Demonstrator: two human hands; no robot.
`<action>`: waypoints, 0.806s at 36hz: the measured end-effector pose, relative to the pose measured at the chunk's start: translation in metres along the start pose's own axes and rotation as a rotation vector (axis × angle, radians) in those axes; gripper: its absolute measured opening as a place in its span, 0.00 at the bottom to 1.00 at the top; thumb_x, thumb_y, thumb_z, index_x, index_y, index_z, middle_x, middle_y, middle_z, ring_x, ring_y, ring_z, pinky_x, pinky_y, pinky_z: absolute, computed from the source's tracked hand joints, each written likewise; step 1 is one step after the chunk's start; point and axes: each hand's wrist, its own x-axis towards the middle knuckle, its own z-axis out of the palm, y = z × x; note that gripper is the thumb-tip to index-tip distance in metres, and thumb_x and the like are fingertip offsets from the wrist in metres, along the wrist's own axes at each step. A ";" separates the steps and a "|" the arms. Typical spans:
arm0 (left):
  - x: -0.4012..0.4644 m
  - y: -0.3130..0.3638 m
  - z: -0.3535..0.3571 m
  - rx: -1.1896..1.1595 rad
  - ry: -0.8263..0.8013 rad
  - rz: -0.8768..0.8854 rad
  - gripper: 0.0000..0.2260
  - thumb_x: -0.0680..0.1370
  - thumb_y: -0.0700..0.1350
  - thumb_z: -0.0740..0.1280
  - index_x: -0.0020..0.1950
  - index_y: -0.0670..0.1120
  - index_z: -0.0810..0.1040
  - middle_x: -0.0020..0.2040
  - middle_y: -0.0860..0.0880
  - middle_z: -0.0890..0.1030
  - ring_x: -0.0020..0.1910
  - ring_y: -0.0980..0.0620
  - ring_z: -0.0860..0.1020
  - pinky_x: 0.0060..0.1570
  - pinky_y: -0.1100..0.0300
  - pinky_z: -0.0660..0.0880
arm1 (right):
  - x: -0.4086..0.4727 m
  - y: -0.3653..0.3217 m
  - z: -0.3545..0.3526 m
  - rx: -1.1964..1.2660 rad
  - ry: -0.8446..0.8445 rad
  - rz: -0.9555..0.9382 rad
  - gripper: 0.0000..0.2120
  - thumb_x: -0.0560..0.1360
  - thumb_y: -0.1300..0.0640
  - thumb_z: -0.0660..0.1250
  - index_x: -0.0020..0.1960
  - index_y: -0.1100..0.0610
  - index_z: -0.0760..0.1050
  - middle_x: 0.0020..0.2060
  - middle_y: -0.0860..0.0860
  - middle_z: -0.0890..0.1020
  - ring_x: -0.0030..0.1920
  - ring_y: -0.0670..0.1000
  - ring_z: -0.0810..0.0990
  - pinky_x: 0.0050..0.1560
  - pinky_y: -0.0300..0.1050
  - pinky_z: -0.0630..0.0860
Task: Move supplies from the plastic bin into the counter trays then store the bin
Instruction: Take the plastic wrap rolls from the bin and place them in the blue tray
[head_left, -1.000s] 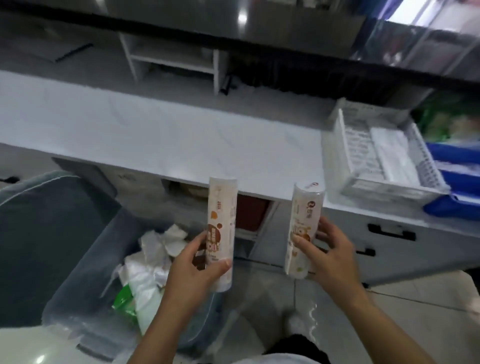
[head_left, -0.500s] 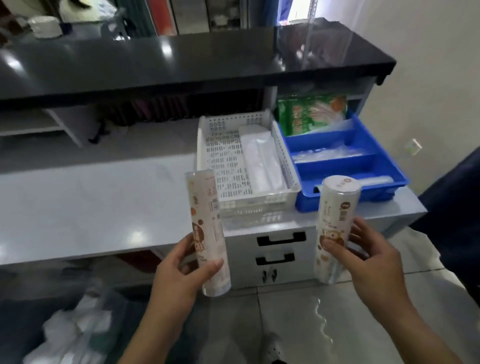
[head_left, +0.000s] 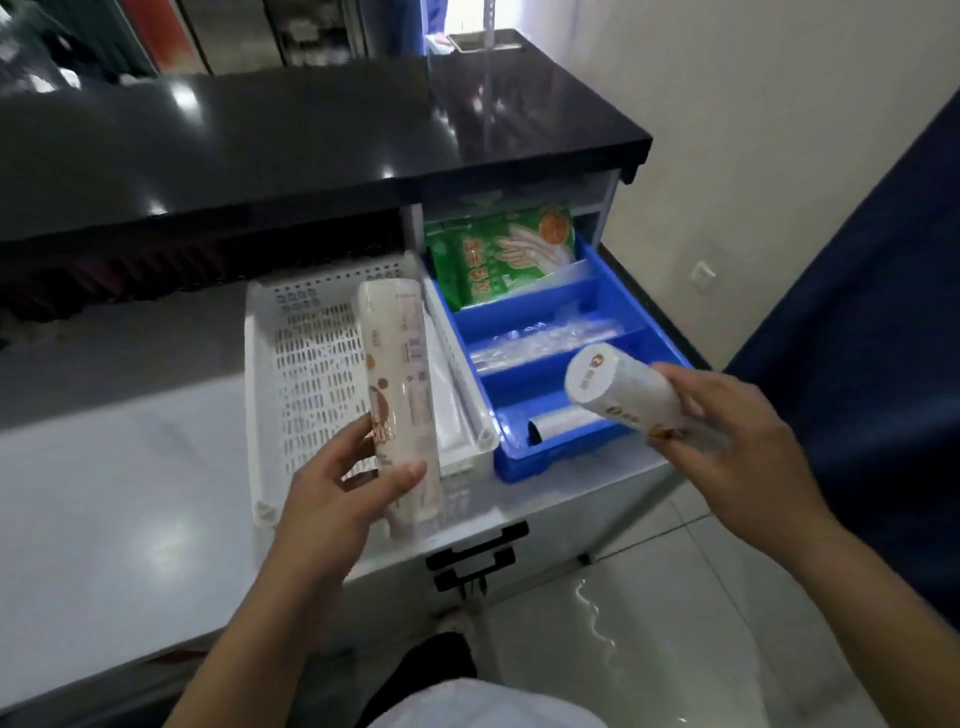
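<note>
Holding two wrapped tubes of supplies over the counter (head_left: 130, 493) here, one per hand. The left hand (head_left: 337, 499) has its grip closed round the lower end of the left tube (head_left: 397, 395), which stands nearly upright in front of the white slotted tray (head_left: 306, 379), top end pointing to about 12 o'clock. The right hand (head_left: 727, 447) is wrapped round the right tube (head_left: 618, 392), tilted so its round cap faces 10 o'clock, hanging above the near end of the blue divided tray (head_left: 524, 405).

The two trays sit side by side and touching, white at 9 o'clock of the blue one. The blue tray's far compartment has a green packet (head_left: 498, 254) propped up in it, the middle one holds clear plastic sleeves (head_left: 540, 343), and the near one has a clear roll (head_left: 561, 421) lying flat. There's some white stuff in the white tray, mostly hidden behind the left tube. Black drawer handles (head_left: 475, 556) show on the cabinet front at 6 o'clock of the trays. The plastic bin isn't in shot.
</note>
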 end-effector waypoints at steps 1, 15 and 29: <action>0.009 0.002 0.001 -0.006 -0.008 -0.006 0.30 0.64 0.50 0.76 0.66 0.56 0.77 0.57 0.55 0.84 0.52 0.53 0.84 0.50 0.51 0.81 | 0.013 0.003 0.001 -0.075 -0.029 -0.030 0.30 0.70 0.56 0.75 0.69 0.42 0.71 0.59 0.42 0.78 0.57 0.48 0.73 0.59 0.45 0.70; 0.090 -0.003 -0.001 -0.031 -0.098 -0.063 0.27 0.65 0.52 0.75 0.65 0.60 0.78 0.56 0.58 0.84 0.49 0.56 0.84 0.43 0.56 0.78 | 0.140 0.058 0.075 -0.690 -0.611 -0.219 0.21 0.78 0.49 0.64 0.71 0.44 0.68 0.66 0.47 0.74 0.64 0.54 0.71 0.65 0.51 0.64; 0.102 0.008 0.041 -0.020 0.034 -0.076 0.28 0.65 0.49 0.75 0.65 0.59 0.78 0.59 0.55 0.83 0.53 0.52 0.84 0.49 0.51 0.79 | 0.168 0.076 0.085 -0.523 -0.768 -0.503 0.15 0.77 0.56 0.65 0.63 0.49 0.75 0.58 0.48 0.81 0.56 0.54 0.76 0.55 0.50 0.74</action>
